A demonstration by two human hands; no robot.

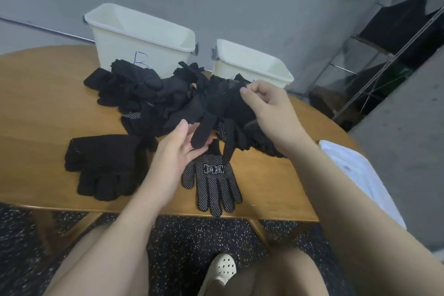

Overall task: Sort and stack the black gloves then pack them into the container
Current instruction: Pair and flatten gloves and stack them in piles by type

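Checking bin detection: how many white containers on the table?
2. The larger container stands at the table's far edge, left of centre, behind the glove pile. The smaller container stands to its right, behind the right hand. None looks hidden.

Blue "E" on left bin

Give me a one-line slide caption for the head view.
Right hand lifts a black glove from the pile, left hand steadying its fingers.
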